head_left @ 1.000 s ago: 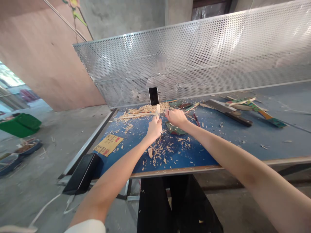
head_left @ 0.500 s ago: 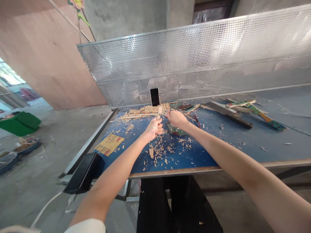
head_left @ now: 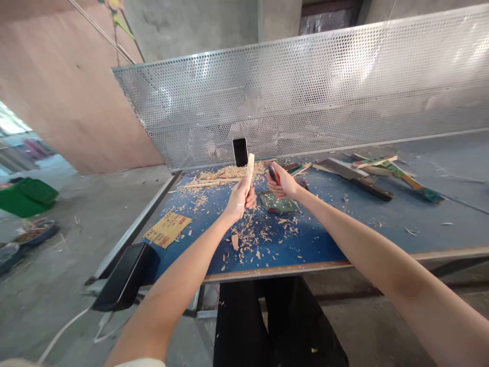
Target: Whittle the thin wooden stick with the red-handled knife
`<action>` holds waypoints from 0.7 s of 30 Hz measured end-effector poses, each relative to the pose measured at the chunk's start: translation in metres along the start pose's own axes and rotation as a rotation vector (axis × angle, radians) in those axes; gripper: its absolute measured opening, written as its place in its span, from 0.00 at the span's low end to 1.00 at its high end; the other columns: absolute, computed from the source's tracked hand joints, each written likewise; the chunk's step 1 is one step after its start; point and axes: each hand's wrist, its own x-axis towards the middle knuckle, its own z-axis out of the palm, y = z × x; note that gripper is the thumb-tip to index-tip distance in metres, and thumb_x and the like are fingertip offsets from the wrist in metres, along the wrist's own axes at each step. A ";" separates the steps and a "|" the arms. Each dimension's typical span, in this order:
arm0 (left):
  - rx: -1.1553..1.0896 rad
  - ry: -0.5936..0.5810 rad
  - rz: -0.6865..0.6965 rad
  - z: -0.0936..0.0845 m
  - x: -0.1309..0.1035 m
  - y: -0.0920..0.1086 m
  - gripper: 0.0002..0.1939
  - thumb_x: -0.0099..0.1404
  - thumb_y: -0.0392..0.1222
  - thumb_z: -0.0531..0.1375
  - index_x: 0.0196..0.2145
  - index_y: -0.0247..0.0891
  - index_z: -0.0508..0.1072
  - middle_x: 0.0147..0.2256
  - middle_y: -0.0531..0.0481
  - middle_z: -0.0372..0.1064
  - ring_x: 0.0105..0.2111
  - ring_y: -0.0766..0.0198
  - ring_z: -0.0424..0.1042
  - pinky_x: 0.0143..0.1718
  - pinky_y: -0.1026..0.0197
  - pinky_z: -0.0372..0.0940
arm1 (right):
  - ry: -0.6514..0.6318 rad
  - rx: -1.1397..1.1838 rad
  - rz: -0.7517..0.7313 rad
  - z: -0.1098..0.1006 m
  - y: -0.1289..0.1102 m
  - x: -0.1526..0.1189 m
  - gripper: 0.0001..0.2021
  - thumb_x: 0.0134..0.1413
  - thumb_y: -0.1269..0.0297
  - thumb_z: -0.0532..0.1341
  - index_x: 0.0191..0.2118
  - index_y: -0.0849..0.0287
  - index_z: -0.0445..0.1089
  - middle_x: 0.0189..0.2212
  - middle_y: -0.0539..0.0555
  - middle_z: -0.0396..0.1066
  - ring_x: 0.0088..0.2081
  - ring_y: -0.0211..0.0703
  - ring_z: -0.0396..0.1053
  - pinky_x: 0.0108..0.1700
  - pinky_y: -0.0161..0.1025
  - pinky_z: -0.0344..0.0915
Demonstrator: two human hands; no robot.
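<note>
My left hand [head_left: 240, 199] is closed round a pale piece of wood [head_left: 250, 168], which sticks up above the fist. To its right, apart from the wood, my right hand [head_left: 283, 181] grips a knife [head_left: 273, 175] with a red and black handle; its blade does not show clearly. Wood shavings [head_left: 252, 234] lie scattered below both hands, with a thicker heap [head_left: 225, 172] behind them. A green flat piece [head_left: 278, 203] dusted with shavings lies under my right hand. One small wood chip [head_left: 235, 241] rests nearer the front edge.
A phone [head_left: 240, 152] stands upright against the perforated metal panel [head_left: 305, 92]. Yellow sandpaper [head_left: 167, 229] and a black box-shaped device [head_left: 124, 275] are at the left of the blue table [head_left: 317, 244]. On the right lie a handsaw [head_left: 355, 177] and a painted strip [head_left: 414, 184].
My hands have moved apart. The wood in my left hand has tipped more upright and shows more of its length, while the red handle in my right hand has come into view.
</note>
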 end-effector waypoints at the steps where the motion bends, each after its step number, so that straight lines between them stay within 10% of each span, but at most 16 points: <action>1: -0.021 -0.013 0.014 -0.002 0.001 0.001 0.17 0.70 0.57 0.60 0.34 0.41 0.65 0.17 0.60 0.54 0.14 0.71 0.54 0.18 0.65 0.55 | 0.004 0.151 -0.031 0.001 0.000 -0.001 0.36 0.65 0.32 0.26 0.28 0.51 0.56 0.13 0.42 0.44 0.14 0.35 0.40 0.16 0.35 0.46; 8: 0.001 0.027 0.036 -0.021 0.012 -0.001 0.11 0.67 0.48 0.64 0.33 0.37 0.74 0.28 0.49 0.69 0.24 0.66 0.69 0.28 0.60 0.66 | 0.097 0.467 -0.119 0.013 -0.001 -0.003 0.21 0.59 0.38 0.63 0.37 0.51 0.62 0.14 0.37 0.46 0.14 0.31 0.40 0.14 0.33 0.41; 14: 0.171 -0.101 -0.045 -0.023 0.009 -0.002 0.12 0.66 0.48 0.66 0.31 0.36 0.75 0.22 0.53 0.61 0.19 0.69 0.63 0.24 0.62 0.62 | 0.235 0.486 -0.140 0.021 -0.005 0.000 0.21 0.55 0.42 0.68 0.38 0.51 0.61 0.15 0.37 0.49 0.14 0.31 0.44 0.14 0.34 0.43; 21: -0.311 -0.071 -0.115 -0.024 0.003 0.031 0.32 0.67 0.66 0.57 0.42 0.30 0.78 0.30 0.40 0.71 0.27 0.61 0.70 0.31 0.56 0.68 | 0.369 0.560 -0.076 0.013 0.000 0.003 0.24 0.55 0.44 0.69 0.29 0.50 0.54 0.15 0.39 0.45 0.15 0.31 0.42 0.16 0.37 0.42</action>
